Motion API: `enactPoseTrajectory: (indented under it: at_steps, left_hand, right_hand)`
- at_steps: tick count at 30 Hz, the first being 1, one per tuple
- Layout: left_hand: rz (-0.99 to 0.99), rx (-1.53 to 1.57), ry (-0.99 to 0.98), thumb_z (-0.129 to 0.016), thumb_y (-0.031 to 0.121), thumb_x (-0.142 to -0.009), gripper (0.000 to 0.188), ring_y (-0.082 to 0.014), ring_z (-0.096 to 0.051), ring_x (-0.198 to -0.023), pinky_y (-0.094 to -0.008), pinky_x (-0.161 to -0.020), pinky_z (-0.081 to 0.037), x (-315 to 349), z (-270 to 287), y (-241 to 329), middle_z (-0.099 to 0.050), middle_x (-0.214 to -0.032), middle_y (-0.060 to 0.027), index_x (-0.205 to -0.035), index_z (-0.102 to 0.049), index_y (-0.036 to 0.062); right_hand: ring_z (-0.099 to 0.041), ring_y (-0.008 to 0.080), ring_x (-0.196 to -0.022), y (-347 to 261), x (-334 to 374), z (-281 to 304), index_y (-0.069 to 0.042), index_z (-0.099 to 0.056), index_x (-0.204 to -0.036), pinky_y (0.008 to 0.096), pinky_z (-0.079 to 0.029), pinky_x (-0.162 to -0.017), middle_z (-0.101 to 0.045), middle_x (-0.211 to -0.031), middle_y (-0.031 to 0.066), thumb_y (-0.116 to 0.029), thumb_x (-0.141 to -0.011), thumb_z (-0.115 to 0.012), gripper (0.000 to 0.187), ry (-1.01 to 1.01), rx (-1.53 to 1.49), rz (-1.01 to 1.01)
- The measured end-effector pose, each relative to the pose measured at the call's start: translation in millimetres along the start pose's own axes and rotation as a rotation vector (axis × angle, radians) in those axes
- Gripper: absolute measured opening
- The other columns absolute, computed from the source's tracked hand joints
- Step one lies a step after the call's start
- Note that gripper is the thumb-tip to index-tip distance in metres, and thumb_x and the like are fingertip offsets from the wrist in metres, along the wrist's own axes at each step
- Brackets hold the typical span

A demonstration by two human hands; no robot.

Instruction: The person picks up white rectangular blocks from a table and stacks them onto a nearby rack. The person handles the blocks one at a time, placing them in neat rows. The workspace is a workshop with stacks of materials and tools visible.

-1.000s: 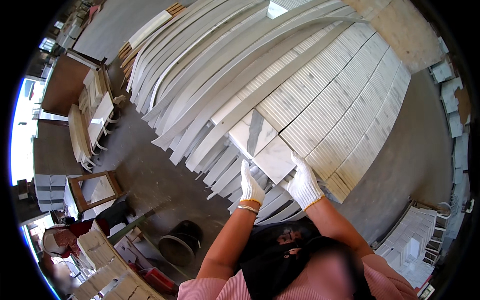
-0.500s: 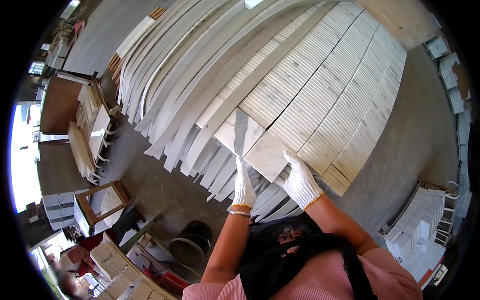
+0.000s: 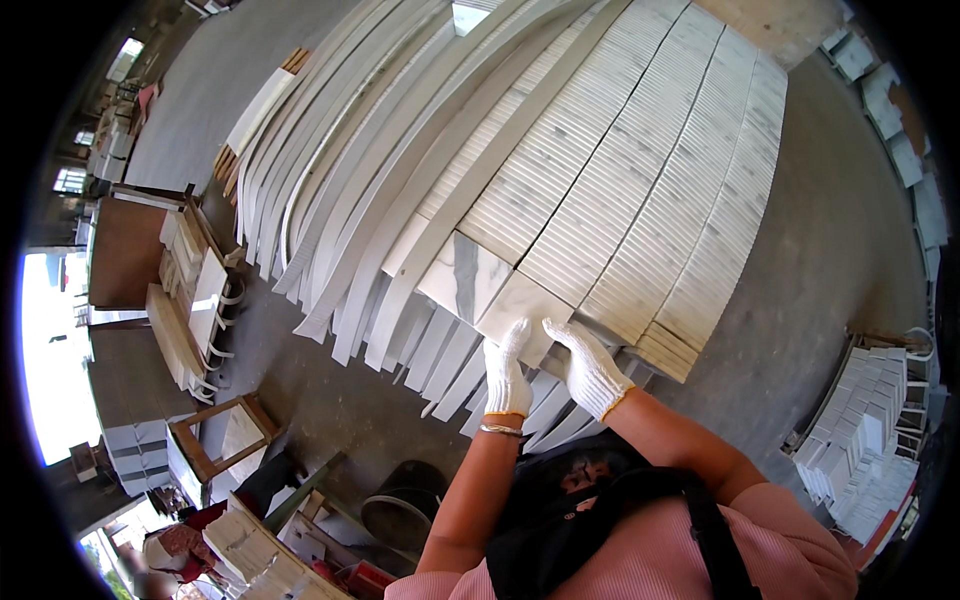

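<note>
A plain white square marble tile (image 3: pixel 520 303) lies at the near end of a row of ribbed tile edges (image 3: pixel 575 215), next to a square tile with a broad grey vein (image 3: pixel 465 275). My left hand (image 3: pixel 508 375), in a white knit glove, holds the plain tile's near edge with fingertips over its top. My right hand (image 3: pixel 588 370), gloved likewise, grips the tile's near right side. The undersides of both grips are hidden.
Long pale strips (image 3: pixel 340 200) stand close together on the left, their ends jutting out. A dark bucket (image 3: pixel 405 500) stands lower left near a wooden frame (image 3: pixel 225 435). Stacked white tiles (image 3: pixel 855 430) sit on a rack at right.
My left hand has moved right along the plain tile's near edge, closer to my right hand. The right hand has shifted slightly left. The whole view has tilted a little.
</note>
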State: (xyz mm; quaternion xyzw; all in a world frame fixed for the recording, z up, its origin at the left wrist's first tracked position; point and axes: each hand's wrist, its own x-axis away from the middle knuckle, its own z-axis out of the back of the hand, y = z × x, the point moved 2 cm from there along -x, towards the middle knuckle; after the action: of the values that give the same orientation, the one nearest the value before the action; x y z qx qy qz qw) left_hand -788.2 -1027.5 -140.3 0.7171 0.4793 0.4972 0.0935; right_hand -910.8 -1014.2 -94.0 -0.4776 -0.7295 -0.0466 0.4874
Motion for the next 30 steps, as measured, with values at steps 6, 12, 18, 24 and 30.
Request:
enactPoseTrajectory:
  at_steps: [6, 12, 18, 24, 30]
  left_hand:
    - [-0.004, 0.049, -0.029, -0.073, 0.020, -0.086, 0.053, -0.0207, -0.064, -0.104, -0.0334, -0.089, -0.052, 3, 9, -1, -0.065, -0.119, -0.0093, -0.131, -0.056, -0.0004]
    - [0.071, 0.095, -0.076, -0.075, 0.023, -0.082, 0.062, -0.0233, -0.067, -0.102, -0.0356, -0.084, -0.055, 32, 33, 4, -0.066, -0.117, -0.0113, -0.135, -0.052, -0.0011]
    - [0.021, 0.053, -0.048, -0.078, 0.027, -0.080, 0.069, -0.0228, -0.065, -0.108, -0.0355, -0.093, -0.053, 40, 78, -11, -0.066, -0.120, -0.0101, -0.137, -0.052, -0.0012]
    - [-0.021, 0.077, -0.086, -0.080, 0.023, -0.078, 0.070, -0.0201, -0.063, -0.112, -0.0345, -0.100, -0.049, 36, 97, -27, -0.065, -0.122, -0.0081, -0.138, -0.052, -0.0006]
    - [-0.012, 0.171, -0.129, -0.079, 0.016, -0.078, 0.067, -0.0207, -0.063, -0.112, -0.0344, -0.101, -0.049, 32, 109, -32, -0.066, -0.122, -0.0085, -0.138, -0.053, -0.0012]
  right_hand:
    - [-0.060, 0.0260, -0.121, 4, -3, 21, -0.008, -0.055, -0.136, 0.0452, -0.051, -0.102, -0.059, -0.134, 0.0086, -0.026, -0.097, -0.065, 0.044, -0.029, 0.036, -0.028]
    - [-0.060, 0.0196, -0.116, 2, 19, 17, -0.007, -0.055, -0.140, 0.0379, -0.050, -0.096, -0.060, -0.133, 0.0068, -0.035, -0.095, -0.068, 0.055, -0.068, 0.157, -0.033]
    - [-0.057, 0.0268, -0.126, 5, 14, 25, 0.009, -0.045, -0.146, 0.0365, -0.048, -0.100, -0.059, -0.136, 0.0225, -0.049, -0.094, -0.066, 0.080, -0.055, 0.822, 0.087]
    - [-0.052, 0.0355, -0.133, -30, 3, -20, 0.004, -0.044, -0.148, 0.0389, -0.042, -0.111, -0.052, -0.144, 0.0277, -0.062, -0.086, -0.067, 0.093, -0.150, 1.565, 0.374]
    - [-0.060, 0.0407, -0.123, -2, -43, -44, -0.009, -0.042, -0.150, 0.0452, -0.049, -0.103, -0.058, -0.136, 0.0272, -0.063, -0.081, -0.069, 0.091, -0.266, 1.923, 0.136]
